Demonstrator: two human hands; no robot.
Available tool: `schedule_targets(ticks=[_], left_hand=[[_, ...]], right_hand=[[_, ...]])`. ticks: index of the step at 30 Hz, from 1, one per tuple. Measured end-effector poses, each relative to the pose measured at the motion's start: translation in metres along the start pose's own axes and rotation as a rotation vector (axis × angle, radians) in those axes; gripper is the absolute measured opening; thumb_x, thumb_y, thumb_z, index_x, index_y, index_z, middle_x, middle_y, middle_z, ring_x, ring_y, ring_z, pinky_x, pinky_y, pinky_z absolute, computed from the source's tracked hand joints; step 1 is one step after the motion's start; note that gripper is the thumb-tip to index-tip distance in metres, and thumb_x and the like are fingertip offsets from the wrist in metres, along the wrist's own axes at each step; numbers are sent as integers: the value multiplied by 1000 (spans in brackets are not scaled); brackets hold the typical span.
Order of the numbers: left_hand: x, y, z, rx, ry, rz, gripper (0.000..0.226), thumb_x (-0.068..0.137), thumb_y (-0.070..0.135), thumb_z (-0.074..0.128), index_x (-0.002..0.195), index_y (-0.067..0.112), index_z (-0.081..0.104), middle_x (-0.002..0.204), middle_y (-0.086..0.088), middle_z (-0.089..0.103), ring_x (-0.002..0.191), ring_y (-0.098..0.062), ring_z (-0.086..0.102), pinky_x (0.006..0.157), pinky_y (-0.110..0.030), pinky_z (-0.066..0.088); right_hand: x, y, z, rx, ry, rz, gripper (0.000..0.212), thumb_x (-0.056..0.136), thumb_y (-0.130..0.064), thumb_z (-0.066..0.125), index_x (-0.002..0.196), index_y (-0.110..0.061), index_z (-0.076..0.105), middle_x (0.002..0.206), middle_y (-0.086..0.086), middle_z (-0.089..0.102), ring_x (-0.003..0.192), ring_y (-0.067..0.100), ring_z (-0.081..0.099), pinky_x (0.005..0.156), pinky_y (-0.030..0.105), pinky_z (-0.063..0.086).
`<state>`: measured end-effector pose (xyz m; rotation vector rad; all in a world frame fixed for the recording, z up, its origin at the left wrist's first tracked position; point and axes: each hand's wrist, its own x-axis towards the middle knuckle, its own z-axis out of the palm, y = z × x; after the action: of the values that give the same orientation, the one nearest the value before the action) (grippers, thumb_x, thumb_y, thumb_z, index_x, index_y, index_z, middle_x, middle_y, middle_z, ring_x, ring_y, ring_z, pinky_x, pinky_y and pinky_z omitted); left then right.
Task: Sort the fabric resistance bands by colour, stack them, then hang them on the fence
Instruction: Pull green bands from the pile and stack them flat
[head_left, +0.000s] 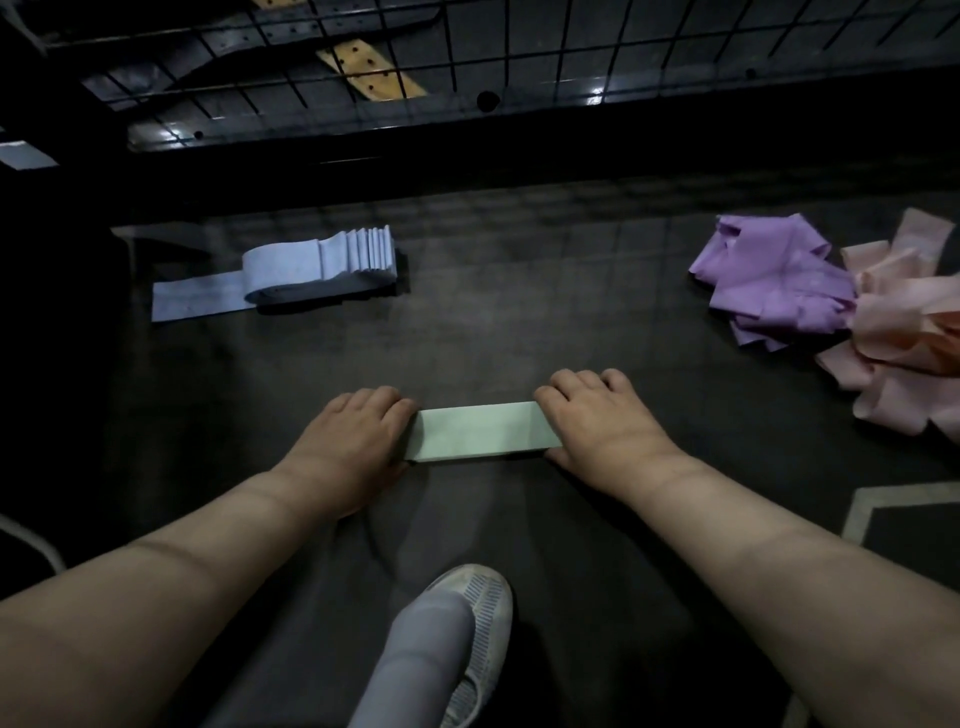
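1. Currently, the pale green flat fabric band stack (483, 431) is lying on the dark floor (519, 322) directly in front of the person, between the two hands.
2. The left hand (353, 441) is gripping the stack's left end with curled fingers. The right hand (602, 421) is gripping the right end, fingers over the far edge and thumb at the near edge.
3. The material is looking light, soft and limp, so it is probably going to sag or fan apart if lifted by one end only.
4. Holding both ends, or pinching through the full thickness at mid-length, is looking like the safest hold.
5. The pale blue folded band stack (322, 265) is resting well to the left. The loose purple band pile (769, 280) and pink band pile (898, 332) are lying to the right, touching each other.
6. The black wire grid fence (519, 47) is standing beyond them.
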<state>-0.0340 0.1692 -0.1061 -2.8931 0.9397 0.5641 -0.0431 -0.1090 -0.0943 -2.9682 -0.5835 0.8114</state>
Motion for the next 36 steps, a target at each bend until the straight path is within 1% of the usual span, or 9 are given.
schedule_targets(ticks=[8,11,14,18,20,23,26,31,36], left_hand=[[3,2,-1,5,-53,-39,68,59,43,85,116,11,64,106,-10,64,90,-32,65,76,-38,55],[3,5,-7,7,-83,-55,73,65,57,71,124,15,60,113,-8,61,98,-30,63,85,-40,51],[3,17,-18,-23,-29,-67,73,75,65,49,128,16,58,119,-8,58,105,-29,59,92,-42,46],[20,41,-30,-128,120,-95,63,85,53,41,126,9,60,122,-13,57,109,-32,57,95,-43,42],[39,60,-36,-182,170,-110,62,86,49,40,125,6,61,123,-15,57,106,-35,57,94,-45,43],[71,99,-48,-253,223,-71,57,87,43,41,124,5,61,120,-16,58,101,-36,59,89,-46,45],[97,140,-58,-283,275,52,53,90,39,41,123,3,62,118,-15,60,101,-35,60,88,-43,45],[138,199,-70,-339,301,151,52,90,39,41,121,3,62,114,-15,61,97,-35,62,85,-43,51],[181,269,-89,-394,269,198,46,85,38,40,112,8,63,102,-13,62,86,-36,63,74,-41,52]], right_hand=[[0,3,1,11,-9,-13,60,91,-43,57,142,-21,36,138,3,40,128,25,40,108,42,26],[-6,7,2,38,12,-20,79,87,-56,57,150,-21,27,146,4,35,135,25,34,113,44,20],[-19,15,3,140,123,37,83,86,-70,39,153,-21,26,154,7,31,140,26,29,114,45,19],[-38,41,2,299,189,214,78,87,-65,25,147,-18,39,151,14,32,139,32,30,114,49,23],[-51,70,1,305,244,242,70,86,-60,31,137,-16,50,142,16,42,130,35,40,108,50,33],[-71,130,-12,160,275,170,45,82,-46,45,105,-14,67,112,14,60,98,35,61,82,44,50],[-99,191,-47,-11,47,153,31,87,-32,53,109,-14,65,115,13,59,100,35,60,83,42,49],[-163,268,-57,38,-333,381,55,95,-35,51,148,-31,35,158,-2,27,137,26,40,110,42,38],[-217,315,-30,179,-452,662,58,95,-39,55,148,-28,32,145,10,39,128,29,48,102,37,43]])
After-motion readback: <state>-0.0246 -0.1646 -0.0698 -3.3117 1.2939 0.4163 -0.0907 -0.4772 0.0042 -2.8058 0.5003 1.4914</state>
